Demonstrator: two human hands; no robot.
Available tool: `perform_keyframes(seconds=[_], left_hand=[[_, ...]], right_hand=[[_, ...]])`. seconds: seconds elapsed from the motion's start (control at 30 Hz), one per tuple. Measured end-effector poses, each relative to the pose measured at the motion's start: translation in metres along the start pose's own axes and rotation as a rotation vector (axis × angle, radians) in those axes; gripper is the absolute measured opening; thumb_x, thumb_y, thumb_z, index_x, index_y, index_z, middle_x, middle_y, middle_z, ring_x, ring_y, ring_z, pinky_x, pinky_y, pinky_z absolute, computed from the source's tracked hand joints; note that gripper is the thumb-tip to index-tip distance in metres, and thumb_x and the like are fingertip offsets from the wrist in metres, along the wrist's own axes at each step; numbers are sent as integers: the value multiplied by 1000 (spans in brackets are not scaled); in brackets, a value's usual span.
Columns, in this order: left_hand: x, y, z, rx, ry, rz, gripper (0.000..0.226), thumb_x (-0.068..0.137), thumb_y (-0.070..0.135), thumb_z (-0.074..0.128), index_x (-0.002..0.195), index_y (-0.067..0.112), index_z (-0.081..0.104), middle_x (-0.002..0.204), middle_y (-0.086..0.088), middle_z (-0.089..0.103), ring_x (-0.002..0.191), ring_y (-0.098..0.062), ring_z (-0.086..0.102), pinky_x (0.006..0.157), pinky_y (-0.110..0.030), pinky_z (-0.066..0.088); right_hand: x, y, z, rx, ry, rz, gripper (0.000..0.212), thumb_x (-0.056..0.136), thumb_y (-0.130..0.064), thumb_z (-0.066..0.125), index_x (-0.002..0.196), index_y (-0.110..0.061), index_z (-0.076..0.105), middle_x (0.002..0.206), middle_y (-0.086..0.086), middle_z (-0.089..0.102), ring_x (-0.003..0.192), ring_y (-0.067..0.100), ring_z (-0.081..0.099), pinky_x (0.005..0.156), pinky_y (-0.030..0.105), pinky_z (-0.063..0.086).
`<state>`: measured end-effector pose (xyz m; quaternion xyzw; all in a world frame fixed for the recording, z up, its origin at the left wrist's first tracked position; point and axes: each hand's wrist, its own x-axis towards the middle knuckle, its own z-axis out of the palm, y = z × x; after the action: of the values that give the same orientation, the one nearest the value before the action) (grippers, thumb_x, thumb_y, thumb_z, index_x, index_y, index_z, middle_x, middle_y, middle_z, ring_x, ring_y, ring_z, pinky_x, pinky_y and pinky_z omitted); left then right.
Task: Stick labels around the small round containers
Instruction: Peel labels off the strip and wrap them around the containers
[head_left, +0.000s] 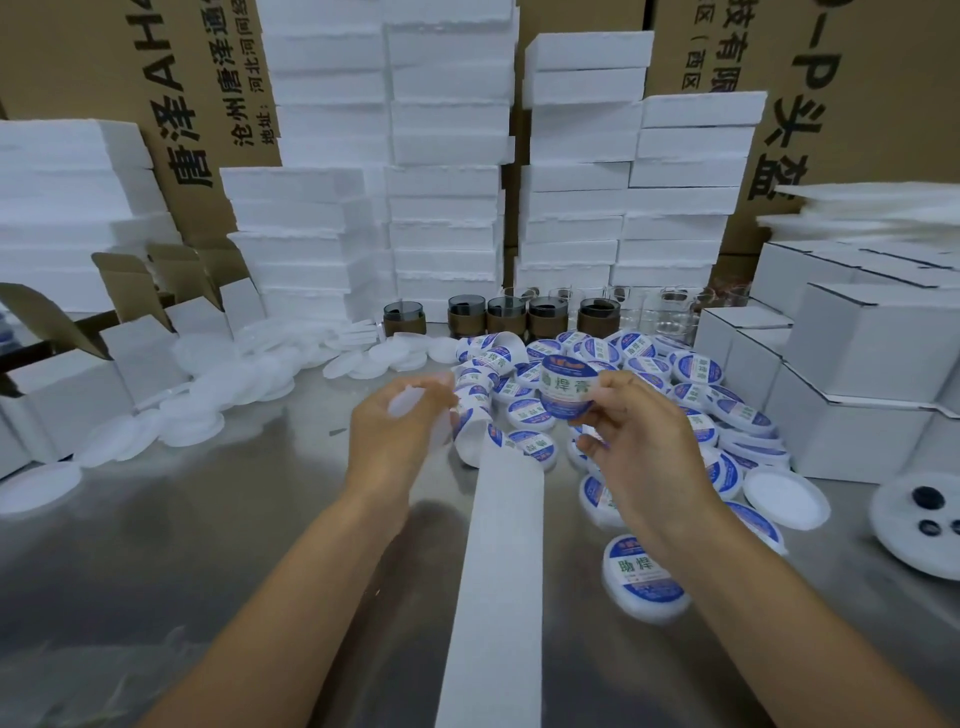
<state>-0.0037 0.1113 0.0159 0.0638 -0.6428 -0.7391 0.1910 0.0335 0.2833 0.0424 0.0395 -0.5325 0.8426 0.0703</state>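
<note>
My right hand (631, 441) pinches a round blue-and-white label (567, 391) with green characters, held up above the steel table. My left hand (400, 431) grips a white round container lid (410, 402), blurred by motion, level with the label and a short way left of it. A long white backing strip (498, 571) runs from between my hands down to the bottom edge, its far end still carrying labels (480, 374). A pile of labelled containers (696, 395) lies to the right of my hands, with one close by (644, 577).
Unlabelled white lids (218, 395) are scattered at the left. White cartons (862, 364) stand at the right, open cartons (62, 384) at the left. Glass cups (540, 312) and foam stacks (447, 182) line the back. A white plate with dark parts (924, 525) sits at the right edge.
</note>
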Motion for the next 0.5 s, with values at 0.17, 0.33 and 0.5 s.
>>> perform_keyframes(seconds=[0.17,0.33,0.5], left_hand=[[-9,8,7,-444,-324,-185,43,80,51,49,86,11,65,85,-9,72,76,-21,69,71,-33,56],[-23,6,20,-539,-490,-337,60,97,50,23,90,6,63,87,-15,73,77,-22,71,65,-30,59],[-20,4,20,-561,-531,-345,65,96,54,17,91,6,61,78,-11,72,74,-19,71,63,-26,57]], right_hand=[[-8,1,7,-46,-271,43,11,70,-19,61,60,-22,65,63,-3,60,55,6,52,57,20,39],[-13,6,10,-152,-363,30,14,66,-19,77,61,-26,66,72,-7,64,64,5,53,58,19,41],[-14,10,12,-227,-321,23,10,61,-25,71,63,-21,62,73,-4,65,55,3,49,53,21,40]])
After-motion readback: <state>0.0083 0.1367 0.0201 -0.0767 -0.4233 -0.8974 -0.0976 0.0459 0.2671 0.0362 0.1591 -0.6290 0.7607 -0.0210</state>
